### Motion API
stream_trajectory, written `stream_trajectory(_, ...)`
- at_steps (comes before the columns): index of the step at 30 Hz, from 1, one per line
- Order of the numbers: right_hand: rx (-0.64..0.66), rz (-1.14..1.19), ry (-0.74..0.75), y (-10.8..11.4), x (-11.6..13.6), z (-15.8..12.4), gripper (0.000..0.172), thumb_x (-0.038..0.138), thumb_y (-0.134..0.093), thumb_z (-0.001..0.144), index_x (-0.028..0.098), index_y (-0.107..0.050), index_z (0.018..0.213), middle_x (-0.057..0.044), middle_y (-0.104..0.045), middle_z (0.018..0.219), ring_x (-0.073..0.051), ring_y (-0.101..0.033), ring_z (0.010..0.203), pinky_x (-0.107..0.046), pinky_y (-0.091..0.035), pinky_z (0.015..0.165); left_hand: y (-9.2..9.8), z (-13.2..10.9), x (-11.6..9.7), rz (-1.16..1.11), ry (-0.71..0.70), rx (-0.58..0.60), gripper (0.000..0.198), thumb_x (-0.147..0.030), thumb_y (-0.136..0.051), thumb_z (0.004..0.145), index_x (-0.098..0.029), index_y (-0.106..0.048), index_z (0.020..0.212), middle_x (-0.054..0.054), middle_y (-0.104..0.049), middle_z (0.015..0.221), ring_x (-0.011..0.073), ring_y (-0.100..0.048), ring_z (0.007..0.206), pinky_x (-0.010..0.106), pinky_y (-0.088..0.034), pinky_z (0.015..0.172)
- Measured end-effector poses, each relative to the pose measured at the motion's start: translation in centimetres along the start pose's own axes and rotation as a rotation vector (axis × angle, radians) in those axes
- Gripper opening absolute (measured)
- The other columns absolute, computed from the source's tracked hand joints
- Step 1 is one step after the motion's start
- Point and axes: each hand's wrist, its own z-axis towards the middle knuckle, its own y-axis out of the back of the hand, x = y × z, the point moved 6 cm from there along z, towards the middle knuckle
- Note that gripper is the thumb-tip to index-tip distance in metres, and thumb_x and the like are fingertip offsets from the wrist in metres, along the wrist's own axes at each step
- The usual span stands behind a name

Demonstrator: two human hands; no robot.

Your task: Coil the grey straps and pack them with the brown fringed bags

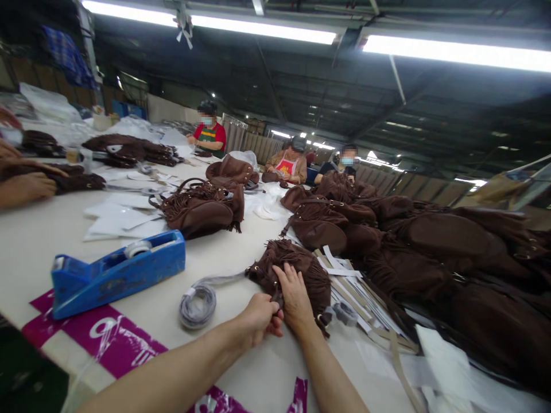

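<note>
1. The brown bag (316,278) lies on the table (215,261), right under the fingers of both hands.
2. The bag is slanted. The end with the gold ring (257,268) points left and a little away from the person, just left of the right fingertips. From there, the long way of the bag goes past the fingers, to the right and a bit back toward the person.
3. The fringe (322,292) is to the right of the fingers.
4. The left hand (260,316) has its fingers curled. They pinch a bit of the bag at its near side, but it is too small to tell which bit.
5. The right hand (296,295) lies on top of the bag. Its fingers are straight, a little spread, and point away from the person.
6. A long gray strap (224,279) goes left from the ring end. It ends in a round coil (206,312), left of the left fingers.
7. Farther left of the fingers is a blue tape holder (118,272).
8. Just right of the fingers, past the bag, are flat strips (350,289). Beyond them is a big heap of brown bags (451,275).
</note>
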Motion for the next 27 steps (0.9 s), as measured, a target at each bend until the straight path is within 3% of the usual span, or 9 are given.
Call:
stream_trajectory(4, 0.172, 0.119, 0.262, 1.4, 0.5, -1.2, 0.079, 0.007, -0.05, 0.072, 0.026, -0.033, 0.147, -0.013, -0.015, 0.159, -0.028, -0.014, 0.145, -0.052, -0.022, 0.114, 0.5, -0.3, 0.8, -0.05, 0.078, 0.082, 0.012, -0.009, -0.053, 0.082, -0.013, -0.049, 0.071, -0.002, -0.053, 0.059, 0.0051, -0.044, 0.04, 0.02, -0.046, 0.046)
stream_trajectory(6, 0.242, 0.135, 0.376, 2.1, 1.0, -1.8, 0.076, 0.012, -0.054, 0.074, 0.031, -0.035, 0.145, -0.01, -0.004, 0.161, -0.03, -0.007, 0.146, -0.054, -0.019, 0.114, 0.8, -0.5, 0.8, -0.059, 0.106, 0.155, 0.009, -0.012, -0.059, 0.079, -0.011, -0.052, 0.073, 0.0, -0.055, 0.061, 0.0061, -0.047, 0.04, 0.02, -0.046, 0.044)
stream_trajectory(8, 0.25, 0.09, 0.414, 2.5, 1.6, -2.0, 0.066, 0.018, -0.058, 0.079, 0.034, -0.042, 0.141, -0.009, -0.005, 0.161, -0.031, -0.009, 0.146, -0.055, -0.019, 0.113, 1.1, -0.6, 0.6, -0.069, 0.103, 0.208, 0.009, -0.014, -0.062, 0.078, -0.011, -0.054, 0.075, 0.0, -0.056, 0.061, 0.0063, -0.048, 0.041, 0.019, -0.045, 0.043)
stream_trajectory(12, 0.153, -0.021, 0.369, 2.0, 2.5, -0.7, 0.044, 0.027, -0.06, 0.084, 0.029, -0.056, 0.127, -0.014, -0.02, 0.158, -0.033, -0.022, 0.143, -0.058, -0.021, 0.111, 1.4, -0.4, 0.0, -0.059, 0.046, 0.179, 0.009, -0.015, -0.059, 0.079, -0.011, -0.054, 0.073, -0.001, -0.056, 0.061, 0.0055, -0.047, 0.04, 0.017, -0.044, 0.041)
stream_trajectory(17, -0.033, -0.102, 0.131, 0.5, 2.2, 2.2, 0.024, 0.019, -0.048, 0.09, 0.024, -0.06, 0.11, -0.015, -0.031, 0.154, -0.034, -0.029, 0.14, -0.062, -0.029, 0.105, 2.1, 0.9, -0.6, -0.032, -0.105, 0.031, 0.017, -0.019, -0.058, 0.081, -0.014, -0.05, 0.067, -0.004, -0.051, 0.053, 0.0051, -0.042, 0.036, 0.018, -0.042, 0.038)
stream_trajectory(22, -0.01, -0.067, 0.11, -0.3, 1.8, 3.0, 0.027, 0.021, -0.05, 0.089, 0.024, -0.058, 0.115, -0.018, -0.037, 0.15, -0.033, -0.027, 0.141, -0.06, -0.023, 0.109, 2.9, 1.7, -0.1, -0.076, -0.024, 0.044, 0.011, -0.015, -0.058, 0.081, -0.012, -0.052, 0.072, -0.001, -0.056, 0.058, 0.0072, -0.051, 0.042, 0.023, -0.051, 0.049)
stream_trajectory(27, 0.162, -0.007, 0.186, 0.3, 1.8, 2.3, 0.056, 0.022, -0.055, 0.083, 0.026, -0.044, 0.138, -0.016, -0.028, 0.155, -0.032, -0.021, 0.143, -0.057, -0.018, 0.112, 2.8, 1.7, -0.7, -0.076, 0.065, 0.136, 0.003, -0.01, -0.053, 0.081, -0.009, -0.055, 0.083, 0.008, -0.066, 0.07, 0.018, -0.067, 0.061, 0.031, -0.056, 0.062)
